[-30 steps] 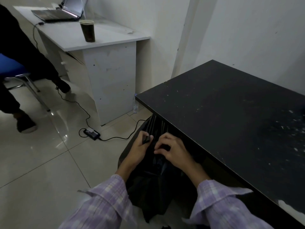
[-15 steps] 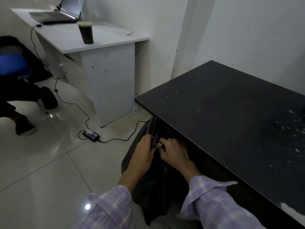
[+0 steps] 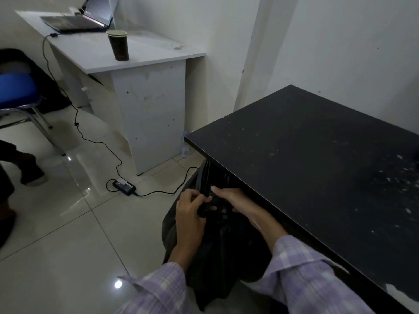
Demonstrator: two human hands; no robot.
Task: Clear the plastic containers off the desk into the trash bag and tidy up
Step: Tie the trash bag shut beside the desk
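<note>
Trash bag: black, thin crinkled plastic, bulging and rounded; it stands on the floor just beside the near edge of the dark bench, its gathered neck pulled up into pleats that reach the bench edge. What is inside cannot be seen through the plastic.
Left hand: fingers curled, pinching a bunched twist of the bag's neck.
Right hand: fingers curled into the same gathered plastic, touching the bag right next to the left hand; the thumb lies straight on top.
Sleeves: loose, soft cloth in a pale lilac and white check.
Dark bench: flat, matte black top with square edges, scuffed and flecked with pale specks and chips, most thickly on the right.
White bench: pale laminate top on a slab side panel, marked and smudged.
Cup: dark tapered paper cup, upright on the white bench; contents not visible.
Laptop: open, at the far end of the white bench.
Power brick: black block on the floor with a thin cable trailing both ways.
Bottle: small clear plastic one, on the floor between the two benches.
Floor: glossy pale tiles.
Chair: blue padded seat, shiny metal legs, at the left.
</note>
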